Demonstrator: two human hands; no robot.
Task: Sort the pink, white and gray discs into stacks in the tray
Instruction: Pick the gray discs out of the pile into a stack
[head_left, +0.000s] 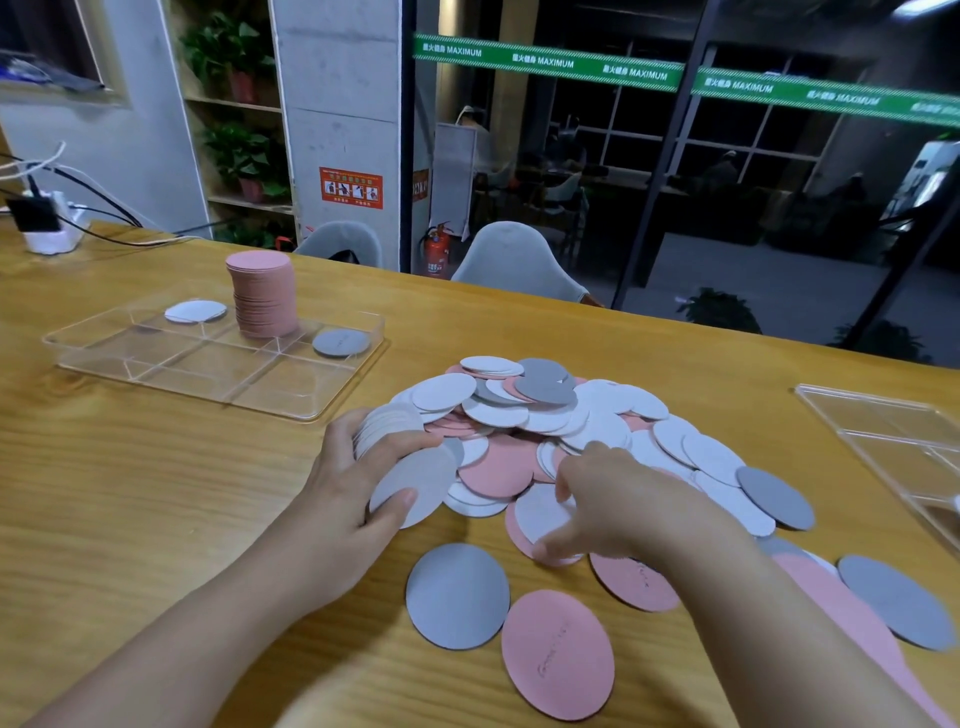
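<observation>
In the head view, a loose heap of pink, white and gray discs (561, 431) is spread over the right-hand middle of the wooden table (130, 493), with stray discs lying nearer, among them a gray disc (457, 596) and a pink disc (558, 654) flat on the wood. A fanned bundle of white discs (395, 441) is gripped by the left hand (358, 493), thumb curled over the near face and fingers behind. A single white disc (543, 512) at the near edge of the heap is being pinched by the right hand (618, 499), its fingers bent down onto it. The discs are judged to be thin, light and slightly flexible, with a matt surface that should not slip much; being flat on the table, each is probably best lifted by an overhanging edge or slid off its neighbour before being pinched at the rim. The clear compartmented tray (93, 358) stands to the far left, holding a tall pink stack (262, 293), a low white stack (195, 310) and a gray disc (340, 342) in separate far compartments. A second clear tray (831, 400) is seen at the right edge. Faint embossed marks on the pink discs cannot be read. On the green window strip (550, 62) the word "MAXIMUM" is repeated beside Chinese characters; the orange wall notice (350, 188) is too small to be read.
</observation>
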